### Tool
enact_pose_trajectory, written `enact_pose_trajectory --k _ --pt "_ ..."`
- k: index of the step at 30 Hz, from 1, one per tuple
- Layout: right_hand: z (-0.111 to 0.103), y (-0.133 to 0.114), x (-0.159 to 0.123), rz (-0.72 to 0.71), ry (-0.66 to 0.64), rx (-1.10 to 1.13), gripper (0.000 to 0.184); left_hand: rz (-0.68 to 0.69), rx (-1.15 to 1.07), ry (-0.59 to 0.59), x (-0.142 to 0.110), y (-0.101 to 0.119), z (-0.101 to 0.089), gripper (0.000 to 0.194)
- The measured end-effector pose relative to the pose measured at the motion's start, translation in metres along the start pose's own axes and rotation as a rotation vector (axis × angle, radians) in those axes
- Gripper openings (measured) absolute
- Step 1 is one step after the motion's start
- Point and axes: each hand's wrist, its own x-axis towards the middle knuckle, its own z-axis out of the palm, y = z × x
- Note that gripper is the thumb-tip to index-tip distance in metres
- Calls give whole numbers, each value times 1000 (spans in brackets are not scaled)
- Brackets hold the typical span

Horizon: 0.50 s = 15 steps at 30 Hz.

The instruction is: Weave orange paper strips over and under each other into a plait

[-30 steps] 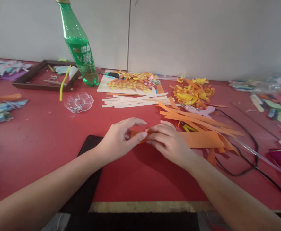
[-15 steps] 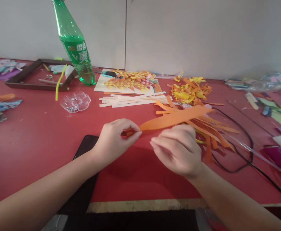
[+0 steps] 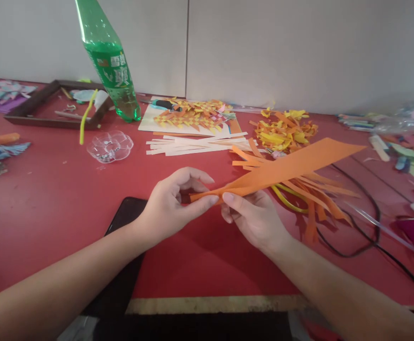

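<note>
A folded strip of orange paper (image 3: 285, 168) slants up to the right, its narrow creased end low near both hands. My right hand (image 3: 254, 215) pinches it close to that end, thumb on top and fingers underneath. My left hand (image 3: 173, 203) is around the narrow tip, with thumb and index finger apart and the thumb touching the strip's lower edge. Its other fingers are partly hidden. Beneath the strip lie loose orange paper strips (image 3: 329, 208) and a yellow loop (image 3: 288, 201). Behind the hands is a pile of pale paper strips (image 3: 196, 145).
A green bottle (image 3: 112, 71) stands by a dark frame (image 3: 52, 122) at the back left. Nearby are a clear flower-shaped dish (image 3: 110, 147) and a black phone (image 3: 125, 218). Orange and yellow folded pieces (image 3: 286, 132) lie behind; a black cable (image 3: 361, 253) curves at right.
My right hand has turned and taken hold of the orange paper near its narrow end. My left thumb and index finger have parted, and the strip's wide end has risen to the right.
</note>
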Motion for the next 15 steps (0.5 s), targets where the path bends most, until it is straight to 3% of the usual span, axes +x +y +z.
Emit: enact_pose_trajectory --k 5,11,15 --pt "3 0 -3 -69 62 -24 12 -126 -219 -9 3 2 1 41" --pt "0 3 -5 -128 0 -87 10 -132 -337 -13 4 3 1 18" --pt "0 4 -6 -102 -23 -70 4 -121 -319 -36 3 4 2 14"
